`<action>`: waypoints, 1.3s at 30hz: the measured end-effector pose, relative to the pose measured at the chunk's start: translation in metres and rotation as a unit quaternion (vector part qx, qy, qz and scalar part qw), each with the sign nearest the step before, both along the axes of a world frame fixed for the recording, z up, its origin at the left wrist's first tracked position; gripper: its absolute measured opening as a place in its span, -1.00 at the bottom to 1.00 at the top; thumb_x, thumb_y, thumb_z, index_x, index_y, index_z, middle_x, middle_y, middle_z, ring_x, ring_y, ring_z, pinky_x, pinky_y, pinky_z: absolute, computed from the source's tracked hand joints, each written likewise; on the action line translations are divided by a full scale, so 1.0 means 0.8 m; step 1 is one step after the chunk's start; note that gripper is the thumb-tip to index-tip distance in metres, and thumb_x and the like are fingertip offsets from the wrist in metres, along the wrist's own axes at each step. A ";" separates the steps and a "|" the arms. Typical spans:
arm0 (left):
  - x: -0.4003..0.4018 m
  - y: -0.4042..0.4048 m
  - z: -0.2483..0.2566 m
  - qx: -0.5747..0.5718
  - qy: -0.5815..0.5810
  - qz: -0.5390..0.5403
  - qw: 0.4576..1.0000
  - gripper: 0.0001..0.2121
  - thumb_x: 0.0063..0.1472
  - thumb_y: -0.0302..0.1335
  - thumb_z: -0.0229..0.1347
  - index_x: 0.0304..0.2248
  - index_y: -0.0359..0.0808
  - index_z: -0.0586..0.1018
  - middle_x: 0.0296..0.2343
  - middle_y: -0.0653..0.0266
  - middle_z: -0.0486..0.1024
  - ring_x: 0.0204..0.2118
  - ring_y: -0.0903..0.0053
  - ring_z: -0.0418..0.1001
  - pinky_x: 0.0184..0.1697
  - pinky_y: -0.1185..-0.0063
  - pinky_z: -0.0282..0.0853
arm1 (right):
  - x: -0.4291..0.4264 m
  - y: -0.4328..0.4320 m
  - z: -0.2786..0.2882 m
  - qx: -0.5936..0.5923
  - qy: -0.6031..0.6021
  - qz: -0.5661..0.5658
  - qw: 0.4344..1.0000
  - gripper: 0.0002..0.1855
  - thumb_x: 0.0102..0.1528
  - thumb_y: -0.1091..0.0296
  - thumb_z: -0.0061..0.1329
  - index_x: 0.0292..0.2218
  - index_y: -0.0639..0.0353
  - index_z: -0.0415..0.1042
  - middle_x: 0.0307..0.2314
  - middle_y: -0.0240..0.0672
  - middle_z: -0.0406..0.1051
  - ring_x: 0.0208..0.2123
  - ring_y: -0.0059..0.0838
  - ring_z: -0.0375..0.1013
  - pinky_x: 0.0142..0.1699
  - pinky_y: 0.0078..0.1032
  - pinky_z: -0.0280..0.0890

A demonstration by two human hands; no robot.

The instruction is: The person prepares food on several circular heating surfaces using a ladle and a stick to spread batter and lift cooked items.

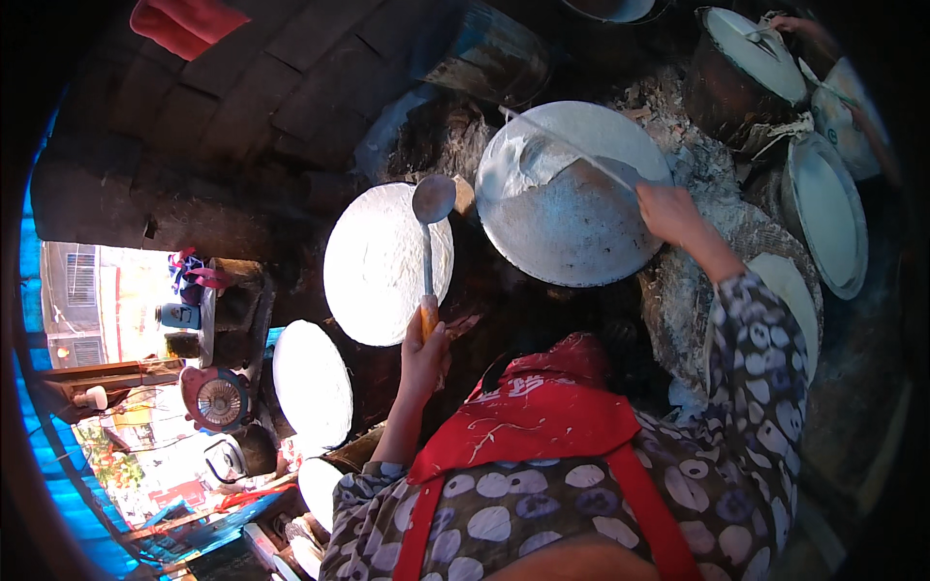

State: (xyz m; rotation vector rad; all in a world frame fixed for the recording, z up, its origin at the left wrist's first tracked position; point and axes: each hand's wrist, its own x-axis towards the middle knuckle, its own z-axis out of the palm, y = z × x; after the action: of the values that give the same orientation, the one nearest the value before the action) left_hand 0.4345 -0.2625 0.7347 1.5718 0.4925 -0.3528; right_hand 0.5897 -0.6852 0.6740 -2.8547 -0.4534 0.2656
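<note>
My left hand (425, 356) grips the wooden handle of a metal ladle (434, 200). The ladle's bowl is over the edge of a round pan (378, 269) with a bright white surface. My right hand (668, 212) holds a long thin stick (563, 141) slanting across a large round metal griddle (574, 225). A thin pale sheet (534, 156), like batter or a crepe, covers the upper left part of the griddle and looks wrinkled near the stick. Bare grey metal shows on its lower part. Whether the stick touches the sheet I cannot tell.
A co-worker's hand (795, 27) is over a deep pot (755, 54) of white stuff at the upper right. Below stands a basin (828, 214) with white contents. Another white round (312, 385) and a small fan (218, 399) are at the left.
</note>
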 end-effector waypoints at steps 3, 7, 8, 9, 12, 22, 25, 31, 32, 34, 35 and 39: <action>0.010 -0.009 0.007 0.012 0.007 -0.011 1.000 -0.51 0.26 -0.48 -0.08 0.16 -0.22 0.09 -0.67 0.47 0.23 -0.80 0.77 0.13 -0.78 0.76 0.05 | 0.033 0.030 -0.028 0.019 -0.015 0.063 0.998 -0.87 0.03 0.39 -0.18 -0.39 0.23 0.35 -0.55 -0.12 0.44 -0.44 -0.03 0.45 -0.30 -0.17 0.31; 0.004 -0.013 0.012 0.015 0.024 0.009 1.000 -0.56 0.28 -0.49 -0.13 0.14 -0.23 0.14 -0.68 0.48 0.22 -0.78 0.78 0.12 -0.75 0.79 0.06 | -0.012 0.047 0.010 -0.031 0.067 0.135 0.988 -0.85 -0.03 0.42 -0.16 -0.39 0.22 0.42 -0.49 -0.09 0.48 -0.39 -0.06 0.48 -0.25 -0.20 0.31; 0.000 -0.010 0.013 0.013 0.029 0.013 0.999 -0.56 0.28 -0.49 -0.13 0.14 -0.23 0.14 -0.69 0.48 0.22 -0.78 0.78 0.12 -0.75 0.79 0.06 | -0.031 0.041 0.024 -0.034 0.089 0.145 0.985 -0.85 -0.03 0.41 -0.16 -0.39 0.21 0.42 -0.49 -0.09 0.47 -0.39 -0.06 0.47 -0.25 -0.19 0.30; -0.002 -0.010 0.014 0.010 0.034 0.008 0.999 -0.56 0.28 -0.49 -0.13 0.14 -0.23 0.14 -0.69 0.47 0.22 -0.78 0.78 0.13 -0.75 0.78 0.07 | -0.048 0.024 0.038 -0.039 0.113 0.146 0.982 -0.84 -0.03 0.40 -0.15 -0.39 0.19 0.42 -0.49 -0.09 0.47 -0.39 -0.05 0.47 -0.25 -0.18 0.30; -0.009 -0.010 0.018 0.023 0.030 -0.007 0.999 -0.56 0.28 -0.49 -0.12 0.14 -0.23 0.13 -0.69 0.47 0.22 -0.79 0.78 0.13 -0.76 0.78 0.07 | -0.058 -0.005 0.056 -0.031 0.140 0.053 0.988 -0.85 -0.03 0.40 -0.15 -0.38 0.18 0.42 -0.50 -0.09 0.47 -0.39 -0.04 0.47 -0.26 -0.18 0.31; -0.032 -0.015 0.002 0.055 0.035 -0.038 0.997 -0.51 0.25 -0.51 -0.07 0.15 -0.19 0.13 -0.64 0.48 0.27 -0.76 0.81 0.13 -0.74 0.78 0.05 | -0.092 -0.023 0.043 -0.005 0.086 0.061 0.994 -0.86 0.00 0.42 -0.17 -0.37 0.24 0.37 -0.56 -0.09 0.44 -0.45 -0.02 0.45 -0.33 -0.15 0.30; -0.048 -0.028 0.016 0.060 0.026 -0.057 0.996 -0.50 0.24 -0.53 -0.07 0.16 -0.24 0.12 -0.49 0.43 0.40 -0.70 0.84 0.17 -0.67 0.80 0.08 | -0.091 -0.037 0.012 -0.021 0.068 -0.008 0.997 -0.86 0.05 0.37 -0.16 -0.37 0.23 0.35 -0.56 -0.10 0.44 -0.44 -0.02 0.44 -0.32 -0.14 0.28; -0.070 -0.027 -0.004 0.257 -0.076 -0.182 0.946 -0.45 0.19 -0.51 -0.01 0.16 -0.26 0.10 -0.12 0.15 0.45 -0.35 0.47 0.49 -0.36 0.57 0.37 | -0.134 -0.031 0.021 0.016 0.090 0.037 0.995 -0.82 0.12 0.29 -0.17 -0.36 0.23 0.32 -0.56 -0.12 0.43 -0.44 -0.02 0.43 -0.34 -0.16 0.28; -0.072 -0.027 -0.003 0.289 -0.089 -0.197 0.933 -0.44 0.18 -0.49 0.00 0.16 -0.27 0.10 -0.15 0.09 0.46 -0.29 0.34 0.50 -0.30 0.50 0.39 | -0.130 -0.041 0.008 0.045 0.067 -0.021 0.997 -0.82 0.13 0.29 -0.17 -0.36 0.22 0.32 -0.57 -0.12 0.43 -0.45 -0.02 0.43 -0.34 -0.17 0.28; -0.074 -0.030 0.001 0.337 -0.117 -0.221 0.908 -0.42 0.18 -0.46 0.02 0.16 -0.28 0.08 -0.22 -0.02 0.48 -0.27 0.16 0.52 -0.25 0.42 0.41 | -0.126 -0.044 -0.003 0.037 0.053 -0.081 0.995 -0.84 0.12 0.29 -0.16 -0.37 0.20 0.32 -0.56 -0.10 0.43 -0.45 -0.01 0.43 -0.35 -0.17 0.28; -0.076 -0.032 0.004 0.354 -0.132 -0.231 0.897 -0.42 0.18 -0.45 0.02 0.16 -0.28 0.08 -0.26 -0.06 0.49 -0.30 0.11 0.52 -0.27 0.41 0.42 | -0.138 -0.037 -0.008 0.020 0.061 -0.044 0.997 -0.83 0.12 0.28 -0.17 -0.37 0.20 0.32 -0.56 -0.09 0.43 -0.45 -0.01 0.43 -0.35 -0.16 0.28; -0.085 -0.021 0.012 0.424 -0.134 -0.304 0.842 -0.38 0.15 -0.44 0.05 0.16 -0.24 0.06 -0.35 -0.14 0.49 -0.36 0.01 0.49 -0.34 0.30 0.42 | -0.215 -0.001 0.018 0.037 0.076 -0.006 0.996 -0.77 0.14 0.20 -0.19 -0.38 0.18 0.33 -0.54 -0.08 0.42 -0.45 -0.01 0.43 -0.37 -0.15 0.27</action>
State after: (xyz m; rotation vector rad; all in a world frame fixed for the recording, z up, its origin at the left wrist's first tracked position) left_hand 0.3664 -0.2793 0.7443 2.6075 -0.1384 -0.4043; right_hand 0.4174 -0.6857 0.6881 -2.7389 -0.4079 0.4503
